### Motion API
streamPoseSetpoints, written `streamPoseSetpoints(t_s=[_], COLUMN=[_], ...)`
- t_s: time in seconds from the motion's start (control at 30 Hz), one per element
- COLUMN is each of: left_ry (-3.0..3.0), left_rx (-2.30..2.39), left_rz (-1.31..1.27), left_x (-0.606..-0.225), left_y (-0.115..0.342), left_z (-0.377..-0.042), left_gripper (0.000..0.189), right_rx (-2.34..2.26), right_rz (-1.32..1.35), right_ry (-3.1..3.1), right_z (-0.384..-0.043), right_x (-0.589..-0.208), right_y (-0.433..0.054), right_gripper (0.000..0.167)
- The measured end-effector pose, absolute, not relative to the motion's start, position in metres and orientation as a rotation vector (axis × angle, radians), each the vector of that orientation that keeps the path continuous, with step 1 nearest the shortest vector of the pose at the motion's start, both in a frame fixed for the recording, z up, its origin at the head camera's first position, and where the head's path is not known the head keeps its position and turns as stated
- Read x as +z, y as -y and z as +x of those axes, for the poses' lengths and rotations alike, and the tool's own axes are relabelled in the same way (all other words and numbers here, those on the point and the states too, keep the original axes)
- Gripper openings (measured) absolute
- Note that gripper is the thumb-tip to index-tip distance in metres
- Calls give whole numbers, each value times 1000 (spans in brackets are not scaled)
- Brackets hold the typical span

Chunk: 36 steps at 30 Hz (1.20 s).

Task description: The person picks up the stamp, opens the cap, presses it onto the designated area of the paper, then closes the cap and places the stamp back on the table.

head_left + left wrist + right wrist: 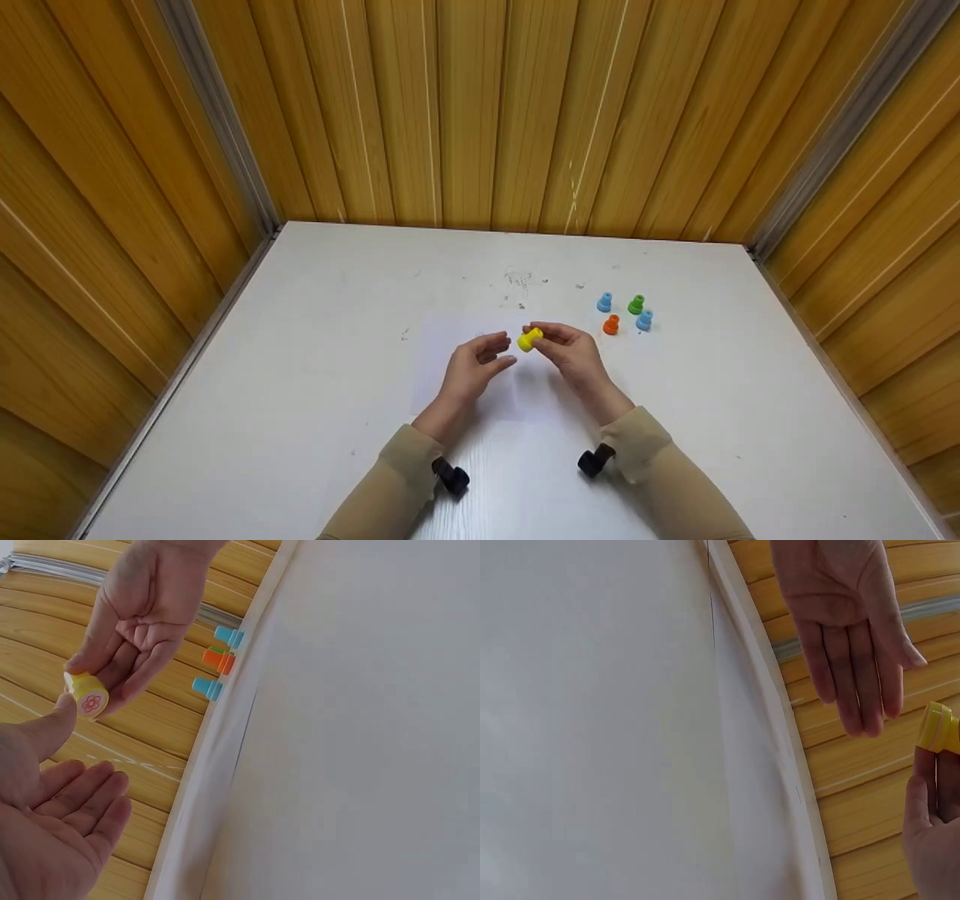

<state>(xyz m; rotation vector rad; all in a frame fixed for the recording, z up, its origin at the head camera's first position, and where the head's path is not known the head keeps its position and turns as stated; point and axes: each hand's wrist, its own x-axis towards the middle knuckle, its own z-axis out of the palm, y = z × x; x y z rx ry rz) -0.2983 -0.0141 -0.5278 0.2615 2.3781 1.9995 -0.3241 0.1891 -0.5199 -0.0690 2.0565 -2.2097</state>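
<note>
A small yellow stamp of rounded, plastic-looking form [530, 340] is held above the white tabletop [262, 420], pinched between the thumb and fingers of the right hand [577, 361]. The left wrist view shows a red flower design on its pale round end face. The left hand [471, 369], just to the left of the stamp, holds nothing; its fingers are extended, with a wide gap between them and the thumb. Below the hands lies a white paper sheet [433, 352]. Farther to the right, four similar stamps stand upright in a loose group: a light-blue one [604, 302] at far left, a green one [636, 304] at far right, an orange one [611, 325] at near left, and a second light-blue one [644, 321] at near right.
</note>
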Motion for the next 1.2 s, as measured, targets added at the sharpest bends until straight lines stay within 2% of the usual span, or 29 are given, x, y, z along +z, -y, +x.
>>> streamPoseSetpoints(t_s=[0.17, 0.47, 1.2], left_ry=[-2297, -2240, -2245], left_rx=[2123, 2276, 2337], left_rz=[263, 253, 231], left_x=[-531, -532, -533], left_y=[11, 10, 10], left_z=[-298, -298, -299], left_gripper=[44, 32, 29], right_rx=[-2258, -2346, -2375], right_rz=[-43, -68, -30], right_ry=[-2033, -1972, -2009], right_z=[-319, -314, -312], right_x=[-523, -527, -528], right_y=[-174, -162, -159], right_gripper=[31, 34, 30])
